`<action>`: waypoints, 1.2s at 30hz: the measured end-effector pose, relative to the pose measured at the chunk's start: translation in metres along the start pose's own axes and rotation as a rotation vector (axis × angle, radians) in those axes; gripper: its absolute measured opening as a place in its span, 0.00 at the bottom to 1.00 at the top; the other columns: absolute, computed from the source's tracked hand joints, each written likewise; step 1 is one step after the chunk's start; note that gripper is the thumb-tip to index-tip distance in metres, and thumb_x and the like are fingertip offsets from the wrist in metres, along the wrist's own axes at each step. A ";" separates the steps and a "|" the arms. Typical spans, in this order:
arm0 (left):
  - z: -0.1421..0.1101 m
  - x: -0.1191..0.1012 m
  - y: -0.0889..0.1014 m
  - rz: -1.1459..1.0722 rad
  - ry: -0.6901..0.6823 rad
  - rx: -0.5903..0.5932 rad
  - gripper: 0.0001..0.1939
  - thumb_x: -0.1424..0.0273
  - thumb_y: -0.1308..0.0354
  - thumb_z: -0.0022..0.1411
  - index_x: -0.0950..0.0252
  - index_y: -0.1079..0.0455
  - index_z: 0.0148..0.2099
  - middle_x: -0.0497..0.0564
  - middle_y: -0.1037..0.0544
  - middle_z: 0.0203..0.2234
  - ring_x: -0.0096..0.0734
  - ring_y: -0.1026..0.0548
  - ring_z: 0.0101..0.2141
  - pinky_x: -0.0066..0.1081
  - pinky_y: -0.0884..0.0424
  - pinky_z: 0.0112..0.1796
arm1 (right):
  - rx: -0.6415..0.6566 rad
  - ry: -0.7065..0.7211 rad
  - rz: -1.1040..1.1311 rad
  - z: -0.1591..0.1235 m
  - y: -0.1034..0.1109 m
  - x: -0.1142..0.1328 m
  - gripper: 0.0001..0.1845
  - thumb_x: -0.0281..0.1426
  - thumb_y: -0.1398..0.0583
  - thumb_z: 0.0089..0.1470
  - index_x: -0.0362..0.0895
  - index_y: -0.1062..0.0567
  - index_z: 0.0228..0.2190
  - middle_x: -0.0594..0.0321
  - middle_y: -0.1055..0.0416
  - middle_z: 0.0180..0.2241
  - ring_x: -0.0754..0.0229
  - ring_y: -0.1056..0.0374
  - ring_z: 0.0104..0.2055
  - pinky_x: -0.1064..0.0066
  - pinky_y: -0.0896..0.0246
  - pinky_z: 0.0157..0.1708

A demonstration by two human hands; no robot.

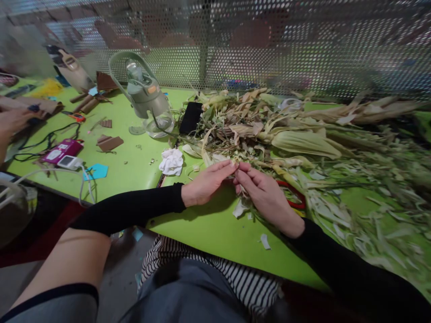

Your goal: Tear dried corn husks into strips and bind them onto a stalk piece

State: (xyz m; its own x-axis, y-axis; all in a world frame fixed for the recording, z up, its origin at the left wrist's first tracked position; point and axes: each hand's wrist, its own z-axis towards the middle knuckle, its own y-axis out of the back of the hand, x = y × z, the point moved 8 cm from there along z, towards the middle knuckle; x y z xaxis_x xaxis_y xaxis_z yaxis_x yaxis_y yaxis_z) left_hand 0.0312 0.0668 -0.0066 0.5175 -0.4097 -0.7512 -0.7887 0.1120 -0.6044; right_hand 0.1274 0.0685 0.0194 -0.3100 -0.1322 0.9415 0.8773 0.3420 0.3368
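My left hand (210,179) and my right hand (266,193) meet above the near part of the green table (208,229), fingertips pinched together. Between them is a small pale yellowish piece of corn husk (236,160), mostly covered by the fingers. Just beyond lies a heap of dried corn husks (249,125), with a large folded pale green husk (303,142) on its right. Partly under my right hand and some husk, the red handle of what looks like scissors (301,197) shows. White husk scraps (240,208) lie below my fingers.
A crumpled white tissue (171,162) lies left of my hands. Behind it stand a green-grey water bottle (144,96) and a black phone (191,118). Purple box (62,151), cables and brown scraps lie left, near another person's hand (13,123). A perforated metal screen (215,49) borders the back.
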 end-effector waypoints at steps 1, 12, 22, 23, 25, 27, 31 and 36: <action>-0.001 0.000 -0.002 -0.012 0.008 0.011 0.10 0.68 0.38 0.65 0.67 0.28 0.32 0.46 0.28 0.25 0.23 0.32 0.27 0.27 0.34 0.35 | -0.020 0.035 -0.058 -0.002 0.000 0.004 0.17 0.45 0.42 0.64 0.46 0.28 0.30 0.66 0.30 0.24 0.63 0.36 0.25 0.70 0.42 0.28; -0.010 -0.007 -0.009 -0.155 0.025 0.117 0.08 0.72 0.38 0.64 0.68 0.23 0.32 0.51 0.21 0.36 0.25 0.27 0.35 0.26 0.32 0.43 | -0.148 0.380 -0.436 -0.018 -0.006 0.030 0.20 0.35 0.46 0.66 0.47 0.36 0.21 0.69 0.39 0.17 0.65 0.43 0.20 0.70 0.49 0.24; 0.026 -0.005 0.012 -0.041 0.008 0.132 0.10 0.74 0.29 0.55 0.65 0.21 0.41 0.50 0.19 0.39 0.26 0.24 0.42 0.32 0.32 0.52 | -0.348 0.277 -0.426 0.005 0.041 0.018 0.17 0.42 0.42 0.63 0.45 0.27 0.27 0.67 0.32 0.20 0.65 0.40 0.21 0.71 0.49 0.22; 0.028 -0.009 0.012 -0.025 -0.016 0.111 0.10 0.74 0.29 0.55 0.66 0.21 0.41 0.49 0.19 0.39 0.25 0.24 0.41 0.32 0.31 0.51 | -0.348 0.270 -0.425 0.007 0.042 0.016 0.17 0.43 0.41 0.63 0.45 0.27 0.27 0.67 0.31 0.20 0.64 0.40 0.21 0.71 0.49 0.22; 0.030 -0.015 0.013 0.005 -0.053 0.053 0.09 0.76 0.30 0.55 0.67 0.23 0.39 0.48 0.20 0.36 0.22 0.24 0.38 0.30 0.30 0.48 | -0.345 0.259 -0.424 0.010 0.042 0.013 0.18 0.44 0.41 0.62 0.45 0.27 0.26 0.66 0.31 0.21 0.64 0.40 0.22 0.71 0.48 0.23; 0.032 -0.018 0.014 0.021 -0.064 -0.016 0.08 0.77 0.30 0.55 0.67 0.25 0.37 0.46 0.21 0.32 0.20 0.24 0.34 0.29 0.30 0.44 | -0.333 0.251 -0.438 0.012 0.039 0.012 0.18 0.43 0.41 0.61 0.45 0.27 0.26 0.65 0.30 0.22 0.64 0.39 0.23 0.70 0.47 0.25; 0.034 -0.026 0.007 0.047 -0.114 -0.062 0.06 0.77 0.32 0.56 0.68 0.27 0.35 0.44 0.22 0.28 0.18 0.26 0.30 0.25 0.31 0.38 | -0.261 0.258 -0.477 0.015 0.027 0.016 0.15 0.41 0.42 0.60 0.45 0.28 0.26 0.65 0.30 0.22 0.63 0.39 0.23 0.70 0.47 0.25; 0.034 -0.038 0.000 0.050 -0.159 -0.038 0.03 0.74 0.35 0.61 0.68 0.26 0.35 0.45 0.22 0.27 0.18 0.25 0.29 0.24 0.32 0.36 | -0.270 0.265 -0.520 0.010 0.034 0.028 0.18 0.43 0.42 0.60 0.46 0.31 0.23 0.67 0.34 0.19 0.64 0.43 0.21 0.70 0.51 0.24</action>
State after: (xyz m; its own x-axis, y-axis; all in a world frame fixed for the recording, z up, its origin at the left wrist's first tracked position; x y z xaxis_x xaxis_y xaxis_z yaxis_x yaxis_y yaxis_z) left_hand 0.0228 0.1128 0.0129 0.5211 -0.2553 -0.8145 -0.8252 0.0932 -0.5571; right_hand 0.1448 0.0858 0.0570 -0.6491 -0.4551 0.6095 0.7088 -0.0709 0.7019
